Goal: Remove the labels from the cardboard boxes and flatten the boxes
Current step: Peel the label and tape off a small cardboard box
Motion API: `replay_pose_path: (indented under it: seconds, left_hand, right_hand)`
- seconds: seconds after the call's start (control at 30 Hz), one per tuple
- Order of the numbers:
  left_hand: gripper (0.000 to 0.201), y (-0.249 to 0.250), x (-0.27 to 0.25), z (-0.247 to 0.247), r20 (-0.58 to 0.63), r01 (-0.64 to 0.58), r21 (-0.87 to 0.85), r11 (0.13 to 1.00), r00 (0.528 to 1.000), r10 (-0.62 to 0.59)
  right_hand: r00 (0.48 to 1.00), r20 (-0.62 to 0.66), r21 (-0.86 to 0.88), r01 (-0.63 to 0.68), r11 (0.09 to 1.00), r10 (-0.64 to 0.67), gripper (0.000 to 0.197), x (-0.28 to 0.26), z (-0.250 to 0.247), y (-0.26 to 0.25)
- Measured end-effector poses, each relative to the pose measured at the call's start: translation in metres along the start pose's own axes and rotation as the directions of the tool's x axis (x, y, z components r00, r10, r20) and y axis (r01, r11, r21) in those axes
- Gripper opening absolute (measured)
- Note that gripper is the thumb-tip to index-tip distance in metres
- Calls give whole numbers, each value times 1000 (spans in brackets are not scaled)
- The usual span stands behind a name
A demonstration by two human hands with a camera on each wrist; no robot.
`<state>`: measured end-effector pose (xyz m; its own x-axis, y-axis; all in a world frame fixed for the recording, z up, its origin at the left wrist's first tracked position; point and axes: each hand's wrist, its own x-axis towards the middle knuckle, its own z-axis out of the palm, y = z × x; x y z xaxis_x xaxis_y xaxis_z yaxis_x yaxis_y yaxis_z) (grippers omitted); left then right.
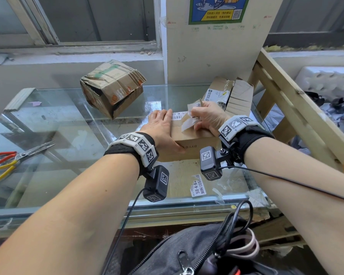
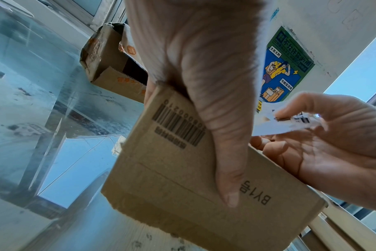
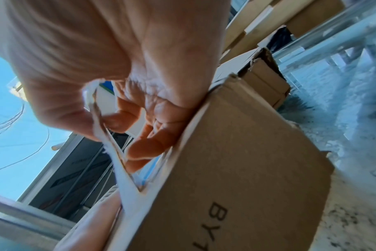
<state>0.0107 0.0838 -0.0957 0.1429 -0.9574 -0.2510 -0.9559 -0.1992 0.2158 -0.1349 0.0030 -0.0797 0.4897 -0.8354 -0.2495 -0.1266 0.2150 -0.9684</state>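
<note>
A small brown cardboard box printed "BY1" stands on the glass table in front of me. My left hand grips its left end, fingers over the top and thumb down the front face. A white label is partly peeled up from the box top. My right hand pinches its free end between thumb and fingers; the other end still sticks to the box. In the right wrist view the label stretches from the pinch down to the box.
A crumpled open box lies at the back left, another box with a label at the back right. Scissors and pliers lie at the left edge. A wooden frame rises on the right. A loose label lies near me.
</note>
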Motion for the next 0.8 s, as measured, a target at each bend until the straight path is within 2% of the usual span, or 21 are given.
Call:
replay_pose_path:
  seconds: [0.07,0.2,0.37,0.43,0.5,0.53,0.63,0.73,0.8]
  left_hand:
    - [134,0,-1,0,-3,-1,1,1000,1000,1]
    - [133,1,-2,0,-9,-1,1,1000,1000,1]
    - [134,1,-2,-1,3,2,7,1000,1000,-2]
    - [135,1,-1,-1,5,5,7,1000,1000,-5]
    - [135,1,-1,-1,4,5,5,1000,1000,-5]
    - [135,0,-1,-1,3,3,4,1000,1000,-3]
    - [135,1,-1,-1,-1,2,5,1000,1000,-2]
    - [135,0,0,0,-5,1,-1,1000,1000,-1]
    - [135,-1,0,0,-6,0,-2,1000,1000,0]
  right_hand:
    - [1000,-2,1,0,1000,0,16,1,-1,1]
    - [1000,16,-121,23,992,-22,18,1,0,0]
    - [999,34,-126,39,991,-35,47,-1,-1,-3]
    - [999,48,-90,17,996,-13,41,0,-2,-2]
    - [998,62,-47,-11,999,14,16,1,-1,-3]
    - [997,66,-22,-27,999,29,16,1,-1,-4]
    - [996,65,35,-64,997,62,34,3,-1,-3]
    - [999,12,12,-52,999,52,27,6,-2,-1]
    - [999,4,-42,-34,999,34,31,6,-2,1]
